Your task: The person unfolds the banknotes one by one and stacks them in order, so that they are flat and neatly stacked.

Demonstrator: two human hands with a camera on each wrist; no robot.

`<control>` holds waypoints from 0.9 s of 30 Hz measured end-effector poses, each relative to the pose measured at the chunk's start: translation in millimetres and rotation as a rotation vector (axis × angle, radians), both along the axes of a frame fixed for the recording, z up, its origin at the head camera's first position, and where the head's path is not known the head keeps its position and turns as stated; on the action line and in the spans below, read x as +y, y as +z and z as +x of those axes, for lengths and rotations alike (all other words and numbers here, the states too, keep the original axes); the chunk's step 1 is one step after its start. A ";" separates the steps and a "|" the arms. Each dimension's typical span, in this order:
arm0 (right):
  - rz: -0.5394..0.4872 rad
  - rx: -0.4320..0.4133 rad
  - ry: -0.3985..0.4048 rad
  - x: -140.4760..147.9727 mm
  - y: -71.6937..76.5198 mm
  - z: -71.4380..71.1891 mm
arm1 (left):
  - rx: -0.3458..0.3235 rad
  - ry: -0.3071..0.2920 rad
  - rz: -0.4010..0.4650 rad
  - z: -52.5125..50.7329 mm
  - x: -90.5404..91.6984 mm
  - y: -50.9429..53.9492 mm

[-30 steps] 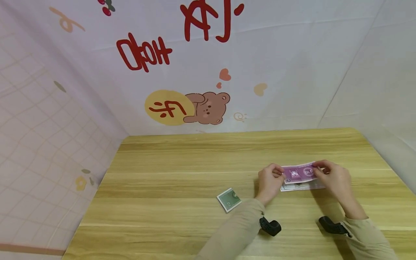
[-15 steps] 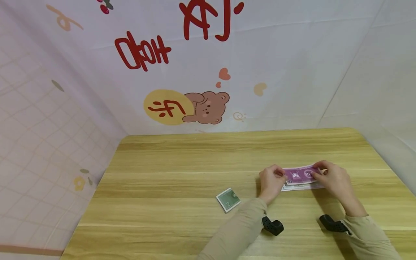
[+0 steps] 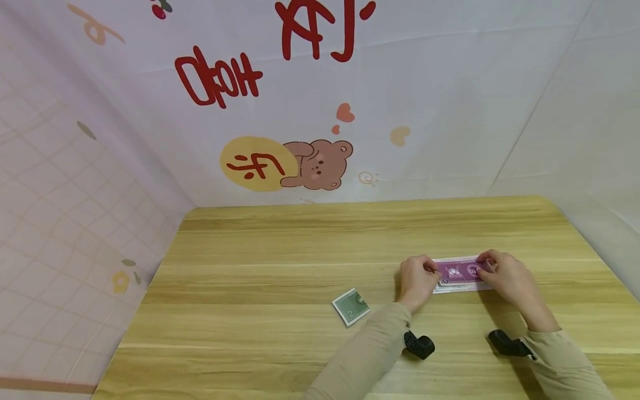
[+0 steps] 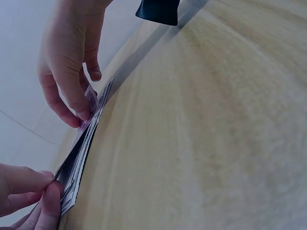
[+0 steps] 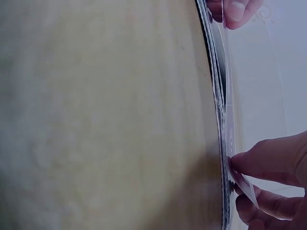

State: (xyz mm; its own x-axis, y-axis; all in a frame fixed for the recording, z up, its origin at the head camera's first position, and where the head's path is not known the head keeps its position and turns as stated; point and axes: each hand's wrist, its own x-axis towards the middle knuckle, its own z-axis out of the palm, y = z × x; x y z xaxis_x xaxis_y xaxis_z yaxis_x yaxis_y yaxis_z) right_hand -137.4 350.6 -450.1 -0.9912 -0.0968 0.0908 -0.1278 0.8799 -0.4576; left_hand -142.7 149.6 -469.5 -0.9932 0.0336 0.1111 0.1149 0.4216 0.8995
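A purple play banknote (image 3: pixel 457 270) lies over a thin stack of notes (image 3: pixel 462 288) on the right side of the table. My left hand (image 3: pixel 417 280) pinches its left end between thumb and fingers. At the other end, my right hand (image 3: pixel 515 280) pinches the same note, and a corner bends up there in the right wrist view. In the left wrist view a narrow gap shows between the purple note and the stack (image 4: pixel 76 184). Left of the hands lies a small green piece marked 2 (image 3: pixel 351 307), squarish and set at an angle.
The wooden table (image 3: pixel 250 266) meets a white printed cloth wall (image 3: pixel 440 111) at the back, with more cloth at both sides. Black wrist devices (image 3: pixel 419 345) hang below both sleeves, close above the tabletop.
The purple note has come down and now lies almost level over the stack. Both hands have lowered slightly with it, still pinching its ends. The green piece has stayed put.
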 end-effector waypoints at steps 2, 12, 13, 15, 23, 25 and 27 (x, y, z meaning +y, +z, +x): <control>-0.002 -0.017 0.004 -0.5 0.0 -0.6 | 0.001 -0.001 -0.007 -0.3 -0.2 -0.4; -0.004 -0.006 -0.019 -0.7 -6.6 -1.7 | -0.025 -0.060 -0.164 -2.8 -7.7 6.2; -0.007 -0.008 -0.018 -0.6 -6.8 -2.0 | -0.024 -0.076 -0.185 -3.4 -9.3 7.4; -0.014 -0.016 -0.008 0.0 -6.4 -2.7 | -0.031 -0.106 -0.199 -4.2 -12.7 8.7; -0.020 -0.001 0.042 -1.4 2.6 -2.2 | -0.190 -0.250 0.008 -5.9 -33.9 5.9; -0.028 0.015 0.045 -4.9 5.5 -0.3 | -0.230 -0.296 0.067 -6.8 -40.6 5.5; -0.037 0.031 0.057 -10.1 7.1 0.9 | -0.255 -0.339 0.120 -8.3 -47.8 6.2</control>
